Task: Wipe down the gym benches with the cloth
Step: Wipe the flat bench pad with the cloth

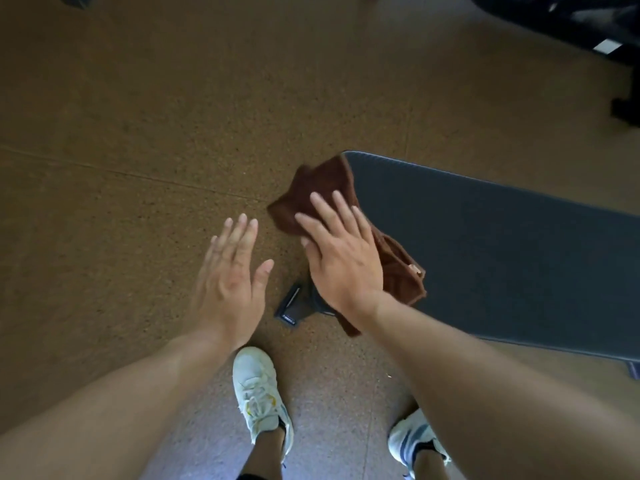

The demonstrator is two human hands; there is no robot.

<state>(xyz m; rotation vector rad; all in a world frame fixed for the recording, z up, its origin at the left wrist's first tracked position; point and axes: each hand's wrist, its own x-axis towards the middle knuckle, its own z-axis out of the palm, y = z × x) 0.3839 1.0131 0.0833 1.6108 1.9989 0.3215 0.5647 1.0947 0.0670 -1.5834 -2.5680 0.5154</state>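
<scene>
A dark grey padded gym bench (485, 251) runs from the centre of the head view out to the right edge. A brown cloth (311, 188) is draped over its near left end and hangs past the edge. My right hand (341, 251) lies flat on the cloth with fingers spread, pressing it against the bench end. My left hand (230, 271) hovers open over the floor, just left of the bench, touching nothing.
Brown speckled rubber flooring (138, 133) fills the left and top. The bench's black foot (294, 306) shows under my right hand. My two white shoes (259, 393) stand below. Dark equipment (571, 22) sits at the top right corner.
</scene>
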